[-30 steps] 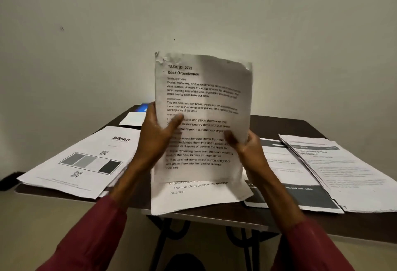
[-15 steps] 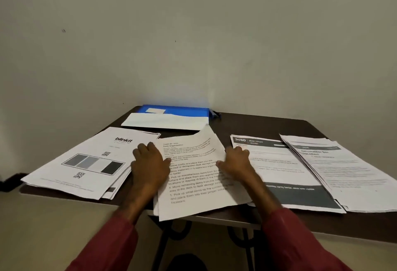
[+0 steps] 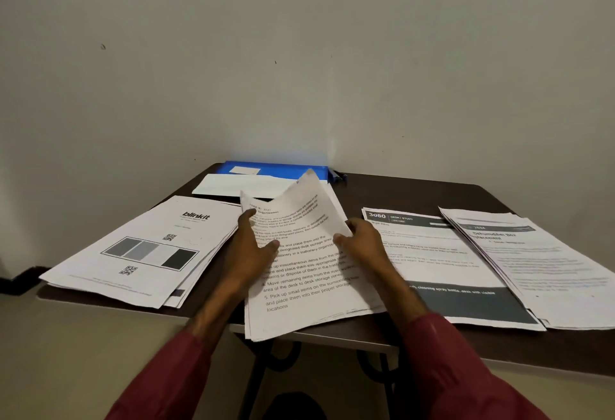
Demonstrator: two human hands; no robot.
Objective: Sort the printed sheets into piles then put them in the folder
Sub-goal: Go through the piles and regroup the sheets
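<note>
At the near middle of the dark brown table [image 3: 416,193]: stacked white printed sheets [image 3: 309,290], far end curled upward. Gripped at the left edge by the left hand [image 3: 249,253], thumb over the print; pinched at the right edge by the right hand [image 3: 362,246]. Behind, beside the wall: flat blue plastic folder [image 3: 283,169].

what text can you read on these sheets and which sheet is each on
"blinkit": left pile's top sheet
"3080 DESK / STUDY": dark-header sheet
"5. Pick up small items": middle sheet
"Dehumidifier Box": right pile's top sheet, partly blurred
All other print is too small or blurred to read.
</note>
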